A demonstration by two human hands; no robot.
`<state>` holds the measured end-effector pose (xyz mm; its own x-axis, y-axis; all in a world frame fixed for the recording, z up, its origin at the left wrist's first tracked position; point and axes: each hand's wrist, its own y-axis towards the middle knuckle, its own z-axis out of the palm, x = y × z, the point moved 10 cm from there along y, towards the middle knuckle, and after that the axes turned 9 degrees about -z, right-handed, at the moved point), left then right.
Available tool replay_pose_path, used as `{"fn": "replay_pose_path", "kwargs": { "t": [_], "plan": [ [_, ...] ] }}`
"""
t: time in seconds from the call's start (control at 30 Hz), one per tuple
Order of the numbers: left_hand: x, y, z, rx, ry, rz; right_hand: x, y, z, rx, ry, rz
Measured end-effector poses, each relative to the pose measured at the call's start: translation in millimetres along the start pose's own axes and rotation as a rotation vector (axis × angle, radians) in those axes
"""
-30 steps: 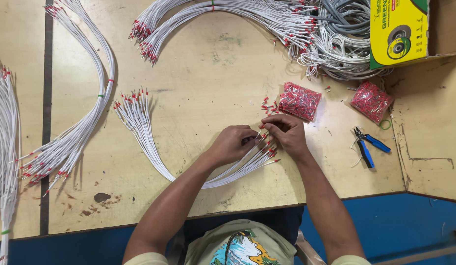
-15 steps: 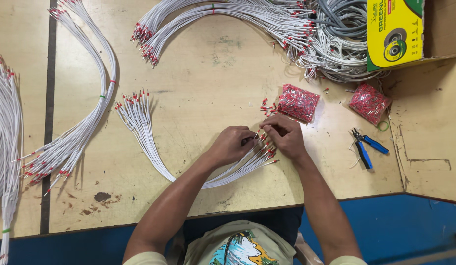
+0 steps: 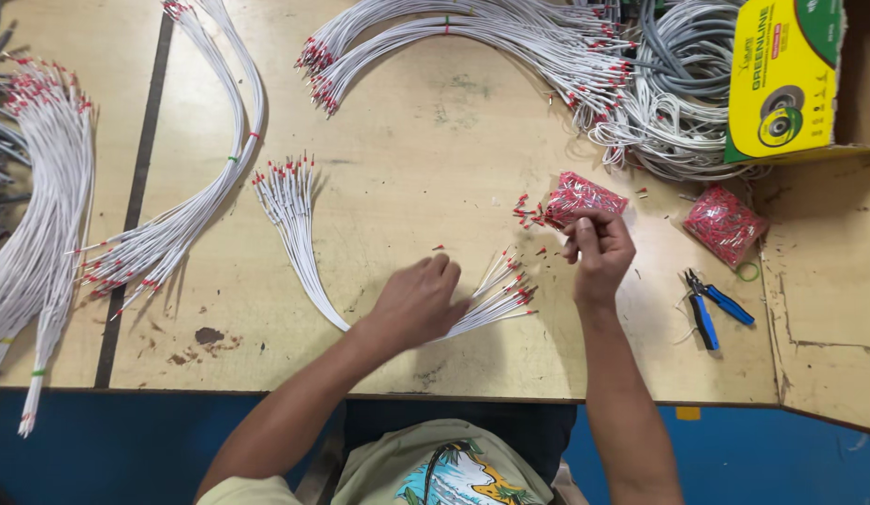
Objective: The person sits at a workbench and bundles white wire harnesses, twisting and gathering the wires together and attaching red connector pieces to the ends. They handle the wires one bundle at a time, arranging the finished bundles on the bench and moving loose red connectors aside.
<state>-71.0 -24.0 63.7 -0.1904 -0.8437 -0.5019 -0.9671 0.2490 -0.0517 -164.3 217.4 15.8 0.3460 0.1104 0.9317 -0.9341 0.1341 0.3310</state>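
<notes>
my left hand [image 3: 418,301] rests palm down on the bundle of thin white wires with red crimped tips [image 3: 304,245], fingers pressed together over the bend where the bundle curves across the pale wooden desk [image 3: 435,168]. one end of the bundle fans out toward the upper left, the other end spreads its red tips just right of my left hand, between my two hands. my right hand [image 3: 599,248] is lifted near the small clear bag of red wire ferrules [image 3: 580,196], its fingers curled in and pinched together; it looks as if something tiny sits between the fingertips, but i cannot tell for sure from this view. a few loose red ferrules [image 3: 526,213] lie scattered just beside the bag.

a second bag of red ferrules [image 3: 723,224] sits further right, with a pair of blue-handled crimping pliers [image 3: 711,304] lying on the desk below it, well apart from my right hand. a yellow and green cardboard box [image 3: 781,75] stands at the upper right corner, touching a heap of coiled grey cable [image 3: 674,103]. long arcs of white red-tipped wires [image 3: 454,28] lie across the top of the desk, another long bundle [image 3: 196,201] curves down the left side, and one more bundle [image 3: 42,224] lies at the far left edge.
</notes>
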Motion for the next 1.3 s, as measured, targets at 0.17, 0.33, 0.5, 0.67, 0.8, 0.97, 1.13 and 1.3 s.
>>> {"fn": "replay_pose_path", "kwargs": {
  "t": [0.17, 0.33, 0.5, 0.67, 0.8, 0.97, 1.13, 1.3],
  "plan": [
    [-12, -29, 20, 0.077, 0.043, -0.032, -7, -1, -5, -0.01, 0.061, 0.016],
    [-14, -32, 36, 0.03, 0.118, 0.013, -19, -3, -2, 0.022, 0.07, 0.05],
    [-27, -31, 55, -0.067, 0.327, 0.172, -21, 0, -2, 0.039, 0.083, 0.046],
    [-28, -24, 64, -0.112, 0.383, 0.198, -18, 1, 2, 0.072, 0.096, 0.025],
    [-25, -25, 63, -0.105, 0.3, 0.197, -19, 3, 1, 0.06, 0.084, 0.023],
    [-27, -30, 71, -0.054, 0.413, 0.256, -22, 2, -4, 0.022, 0.045, 0.042],
    [-18, -31, 61, -0.071, 0.274, 0.207, -19, 5, -4, 0.002, 0.073, 0.048],
    [-17, -34, 57, -0.024, 0.214, 0.17, -14, 7, -1, 0.018, 0.086, 0.052]
  ]
}}
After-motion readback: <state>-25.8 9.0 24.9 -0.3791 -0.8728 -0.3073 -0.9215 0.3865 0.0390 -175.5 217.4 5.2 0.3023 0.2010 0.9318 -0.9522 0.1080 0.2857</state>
